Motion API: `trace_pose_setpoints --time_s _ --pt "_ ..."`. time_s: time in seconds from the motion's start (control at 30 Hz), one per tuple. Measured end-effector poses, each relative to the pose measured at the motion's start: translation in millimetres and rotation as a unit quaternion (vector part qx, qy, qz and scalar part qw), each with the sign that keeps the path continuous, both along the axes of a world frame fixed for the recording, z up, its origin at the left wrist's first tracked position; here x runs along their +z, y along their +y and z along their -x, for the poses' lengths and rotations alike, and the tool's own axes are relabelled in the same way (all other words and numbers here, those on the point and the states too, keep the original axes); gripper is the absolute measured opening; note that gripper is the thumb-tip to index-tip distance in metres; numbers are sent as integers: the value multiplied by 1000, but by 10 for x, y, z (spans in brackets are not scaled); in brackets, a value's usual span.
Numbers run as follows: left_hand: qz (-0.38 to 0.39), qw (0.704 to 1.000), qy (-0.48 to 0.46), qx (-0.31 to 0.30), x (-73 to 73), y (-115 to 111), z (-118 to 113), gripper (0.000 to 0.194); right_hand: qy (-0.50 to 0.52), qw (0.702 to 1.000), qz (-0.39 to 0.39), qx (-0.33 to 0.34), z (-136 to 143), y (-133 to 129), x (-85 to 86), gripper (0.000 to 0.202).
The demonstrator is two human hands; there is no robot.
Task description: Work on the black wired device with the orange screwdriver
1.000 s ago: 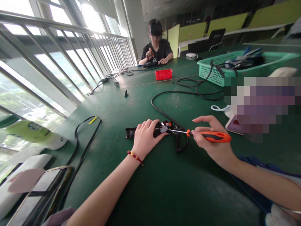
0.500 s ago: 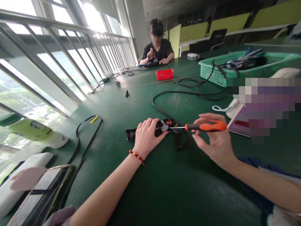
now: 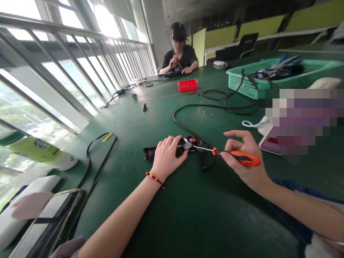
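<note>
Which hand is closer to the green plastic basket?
Right. The right hand, holding the screwdriver, is this side of the basket; the left hand, on the black device, is farther left.

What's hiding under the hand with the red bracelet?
Under the left hand is an opened black device. One end pokes out; a gray part and an orange part show opposite. The hand covers its middle, so I can't see that.

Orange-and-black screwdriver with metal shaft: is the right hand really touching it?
Touching: the head view shows the right hand gripping the orange-and-black screwdriver by its handle, thumb against it.
</note>
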State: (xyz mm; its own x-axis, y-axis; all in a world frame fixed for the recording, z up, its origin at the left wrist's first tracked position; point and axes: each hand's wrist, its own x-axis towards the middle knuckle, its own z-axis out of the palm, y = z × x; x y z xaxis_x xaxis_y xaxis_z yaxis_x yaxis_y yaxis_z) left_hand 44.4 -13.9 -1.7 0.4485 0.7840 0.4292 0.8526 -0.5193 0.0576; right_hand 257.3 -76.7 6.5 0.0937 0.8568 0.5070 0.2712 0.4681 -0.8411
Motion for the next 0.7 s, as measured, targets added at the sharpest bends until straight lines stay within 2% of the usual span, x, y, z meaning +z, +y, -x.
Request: trace_pose_setpoints --time_s 0.1,0.23,0.3,0.43,0.5,0.63,0.7 --pt "-3 1000 1 0 -2 0 -1 43 -9 1000 30 -5 -2 -5 -2 20" --pt "-2 1000 6 6 5 -5 -2 42 54 998 -37 -15 -10 55 -55 44" --pt "-2 1000 8 7 9 -7 -1 42 54 998 -29 -19 -15 68 -62 47" --pt "0 1000 12 7 15 -12 -4 41 -9 999 34 -29 -12 23 -15 24" --pt "0 1000 15 7 15 -12 -7 41 -17 999 30 -34 -4 11 -4 21" --pt "-3 1000 15 5 12 -9 -10 40 24 999 -31 -13 -6 52 -35 44" --pt "-3 1000 15 5 12 -9 -10 41 26 999 -27 -12 -14 63 -41 45"
